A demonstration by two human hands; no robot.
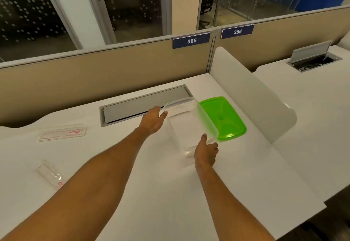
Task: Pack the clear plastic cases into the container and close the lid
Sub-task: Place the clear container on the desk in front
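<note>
A white surface (151, 193) fills the lower part of the head view, backed by a low tan partition (94, 74) that carries two blue number plates, 385 (191, 40) and 386 (237, 31). Behind the partition stand glass walls with a dotted frosting and a door. A grey cable flap (144, 104) is set flush into the surface near its far edge, and a white curved divider (251, 96) separates this place from the neighbouring one on the right, where a second flap (314, 59) stands raised.

The clear container (190, 123) sits right of centre, just in front of the grey flap, its mouth up and tilted slightly toward the person. Its long axis runs from the far left to the near right. The left hand (152, 120) holds its far-left end, thumb on the rim, fingers (151, 109) curled round the outside. The right hand (206, 154) grips its near-right end, thumb up against the wall; its other fingers are mostly hidden behind the hand.

The green lid (225, 119) lies flat on the surface just right of the container, partly behind it, its long axis roughly parallel.

Two clear plastic cases lie well apart from the container at the left. The far case (61, 132) lies flat with its long axis nearly left to right and shows a red label. The near case (50, 174), partly covered by the left forearm, points diagonally from far left to near right.
</note>
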